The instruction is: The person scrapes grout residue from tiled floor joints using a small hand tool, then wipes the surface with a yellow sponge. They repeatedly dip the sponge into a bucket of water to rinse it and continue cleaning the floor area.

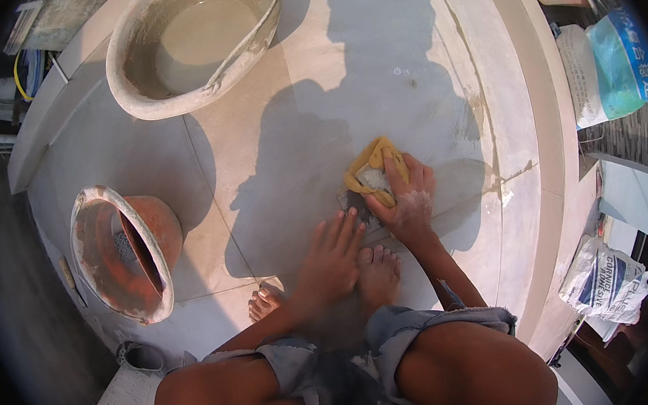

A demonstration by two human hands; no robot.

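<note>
Over the pale tiled floor (221, 249), my right hand (412, 199) grips a yellow sponge (363, 161) with a whitish patch on its upper side. Thin white residue marks the back of that hand. My left hand (331, 257) is stretched out just to the left of the sponge, palm down with its fingers apart, and holds nothing. Close to its fingertips lies a small dark grey patch (357, 202), partly covered by the sponge; I cannot tell what it is. My bare feet are on the tiles behind the hands.
A large basin (172, 105) of murky water stands far left. Nearer, a reddish, mortar-stained bucket (160, 223) has something inside. Raised edging (532, 87) curves along the right, with a blue-and-white sack (609, 70) and a crumpled white bag (604, 281) beyond it.
</note>
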